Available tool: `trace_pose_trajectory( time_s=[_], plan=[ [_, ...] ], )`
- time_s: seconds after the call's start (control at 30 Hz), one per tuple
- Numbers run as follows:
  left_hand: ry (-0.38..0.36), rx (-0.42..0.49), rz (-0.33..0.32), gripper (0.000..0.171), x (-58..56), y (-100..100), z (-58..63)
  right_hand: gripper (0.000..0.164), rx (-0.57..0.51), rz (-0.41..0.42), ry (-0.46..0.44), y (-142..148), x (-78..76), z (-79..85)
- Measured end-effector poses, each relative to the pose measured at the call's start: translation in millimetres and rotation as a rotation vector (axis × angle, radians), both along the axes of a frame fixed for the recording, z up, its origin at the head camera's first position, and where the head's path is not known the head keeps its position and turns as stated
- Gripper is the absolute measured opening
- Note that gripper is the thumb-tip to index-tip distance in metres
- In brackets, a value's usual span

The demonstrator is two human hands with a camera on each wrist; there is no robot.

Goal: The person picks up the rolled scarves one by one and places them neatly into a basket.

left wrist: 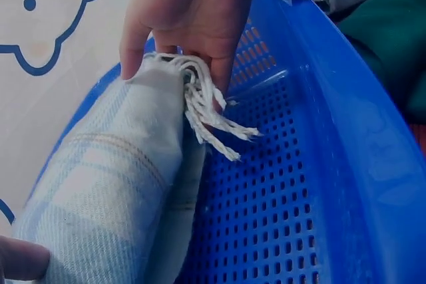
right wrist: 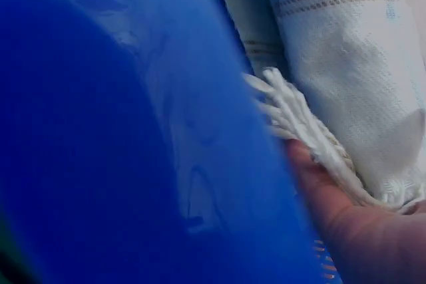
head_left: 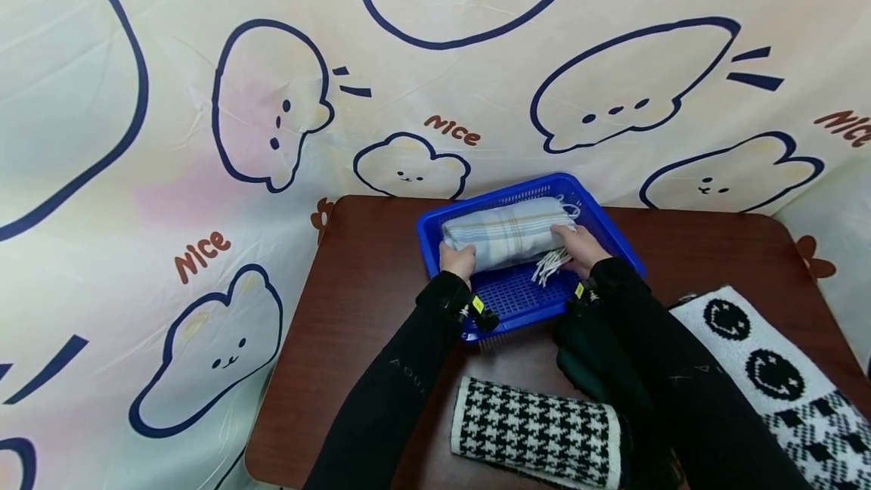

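A folded white and pale-blue plaid scarf lies along the far side of a blue plastic basket. My left hand grips the scarf's left end; only a finger of it shows at the lower left of the left wrist view. At the other end my right hand holds the scarf, thumb on top. White tassels hang from that end beside the right hand's fingers. In the right wrist view, the basket's wall hides part of the scarf.
In front of the basket lies a folded black-and-white houndstooth scarf. A dark green cloth is partly under the right sleeve. On the right is a white knit with black smiley faces. The brown table meets a printed curtain.
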State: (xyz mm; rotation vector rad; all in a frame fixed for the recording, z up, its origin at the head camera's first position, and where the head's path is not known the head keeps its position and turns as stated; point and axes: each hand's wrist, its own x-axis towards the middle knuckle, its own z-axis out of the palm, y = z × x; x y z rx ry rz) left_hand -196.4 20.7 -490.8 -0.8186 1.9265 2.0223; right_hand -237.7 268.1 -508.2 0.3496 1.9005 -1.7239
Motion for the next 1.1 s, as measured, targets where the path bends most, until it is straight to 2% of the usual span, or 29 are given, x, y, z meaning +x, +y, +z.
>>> trace_pose_trajectory(
  time_s=[0.3,0.53,0.67,0.87,1.1],
  plan=[
    [-0.03,-0.033,0.001,0.081,-0.8,-0.4,-4.9,0.087,0.03,-0.003,-0.004,-3.4,1.2,-3.6],
    [-0.045,-0.032,-0.001,0.083,-1.0,1.7,-4.6,0.094,0.109,0.032,-0.006,-1.9,-0.1,-0.7],
    [-0.077,-0.001,-0.017,0.086,-1.4,2.5,-2.1,0.095,0.133,0.057,-0.003,0.6,-1.1,2.1],
    [-0.105,-0.005,-0.016,0.094,-2.0,2.6,2.6,0.094,0.138,0.102,0.021,3.6,-0.2,7.9],
    [-0.12,-0.006,-0.053,0.095,-1.7,0.1,12.9,0.094,0.134,0.095,0.035,3.4,-1.2,18.2]
  ],
)
